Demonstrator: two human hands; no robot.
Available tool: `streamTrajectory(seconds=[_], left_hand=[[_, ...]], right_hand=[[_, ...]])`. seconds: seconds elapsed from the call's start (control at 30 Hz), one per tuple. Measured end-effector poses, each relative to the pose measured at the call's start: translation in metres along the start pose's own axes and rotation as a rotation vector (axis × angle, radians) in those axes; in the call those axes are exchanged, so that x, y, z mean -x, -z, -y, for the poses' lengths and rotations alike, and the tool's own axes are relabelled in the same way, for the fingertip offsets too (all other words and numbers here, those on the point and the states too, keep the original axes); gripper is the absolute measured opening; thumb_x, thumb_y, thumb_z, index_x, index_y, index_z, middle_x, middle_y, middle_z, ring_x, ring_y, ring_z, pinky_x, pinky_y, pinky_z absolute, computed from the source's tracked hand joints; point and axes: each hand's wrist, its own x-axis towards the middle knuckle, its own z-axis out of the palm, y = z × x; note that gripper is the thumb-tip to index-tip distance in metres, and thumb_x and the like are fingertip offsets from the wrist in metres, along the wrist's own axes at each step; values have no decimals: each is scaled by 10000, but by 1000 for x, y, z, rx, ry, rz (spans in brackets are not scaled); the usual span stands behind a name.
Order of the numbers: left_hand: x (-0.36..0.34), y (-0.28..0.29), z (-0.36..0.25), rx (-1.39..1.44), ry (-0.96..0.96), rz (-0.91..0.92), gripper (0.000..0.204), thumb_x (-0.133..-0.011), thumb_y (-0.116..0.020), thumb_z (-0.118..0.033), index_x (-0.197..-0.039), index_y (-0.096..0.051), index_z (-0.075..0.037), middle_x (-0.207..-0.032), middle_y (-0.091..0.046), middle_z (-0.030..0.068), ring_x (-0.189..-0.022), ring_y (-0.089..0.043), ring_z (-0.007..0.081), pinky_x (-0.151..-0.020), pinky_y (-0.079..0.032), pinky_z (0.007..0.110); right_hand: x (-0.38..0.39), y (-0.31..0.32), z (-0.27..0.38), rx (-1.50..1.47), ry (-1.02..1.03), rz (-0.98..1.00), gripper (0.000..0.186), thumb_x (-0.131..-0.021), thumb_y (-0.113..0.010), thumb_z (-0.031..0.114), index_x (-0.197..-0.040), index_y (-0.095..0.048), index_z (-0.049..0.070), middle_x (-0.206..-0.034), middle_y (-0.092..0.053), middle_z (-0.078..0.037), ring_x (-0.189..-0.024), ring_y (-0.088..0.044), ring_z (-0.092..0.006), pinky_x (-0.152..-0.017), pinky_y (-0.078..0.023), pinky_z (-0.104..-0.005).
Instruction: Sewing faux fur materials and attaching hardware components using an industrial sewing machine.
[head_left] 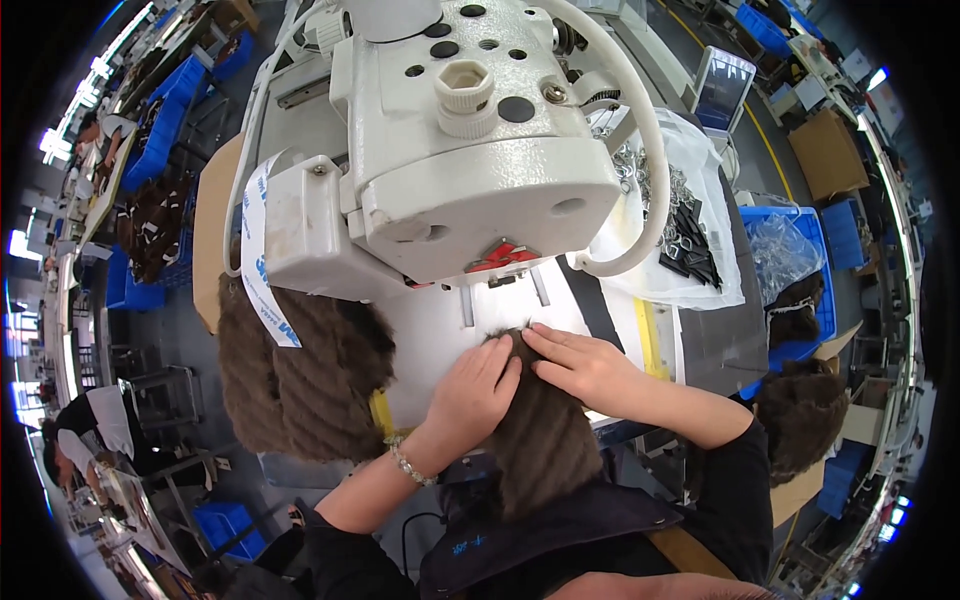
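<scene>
A strip of brown fur (548,450) runs from my lap up onto the white worktop, its far end just short of the sewing machine (490,190). From the left, my left hand (476,388) presses its fingers along the edge of the strip near that end. On the opposite edge, my right hand (578,366) grips the fur with fingers together, its tips close to the left hand's. The machine's large head hides whatever lies under its middle. More brown fur (300,370) is heaped beside my left forearm.
On the right, a white plastic sheet (712,265) holds many metal clips and black strips. Beyond it are a screen (722,90) and a blue crate (825,290) with clear plastic bags. At the left, a person (85,440) bends over a bench among blue bins.
</scene>
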Motion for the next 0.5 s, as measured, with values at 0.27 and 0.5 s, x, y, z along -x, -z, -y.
streamTrajectory(seconds=[0.27, 0.5], left_hand=[[-11, 0, 5, 60, -6, 40, 158, -775, -581, -108, -893, -607, -5, -1188, -607, 245, -1128, -593, 356, -956, -491, 394], [-3, -3, -3, -129, -107, 63, 237, -780, -603, -90, -973, -642, 43, -1102, -653, 217, -1054, -649, 312, -890, -536, 372]], right_hand=[[-7, 6, -3, -73, -76, 45, 226, -744, -606, 94, -948, -588, -1, -1317, -530, -237, -1220, -544, -348, -1011, -474, -392], [-5, -3, 3, 192, 113, 17, 176, -738, -607, 89, -887, -591, -3, -1169, -623, -222, -1129, -615, -340, -931, -531, -387]])
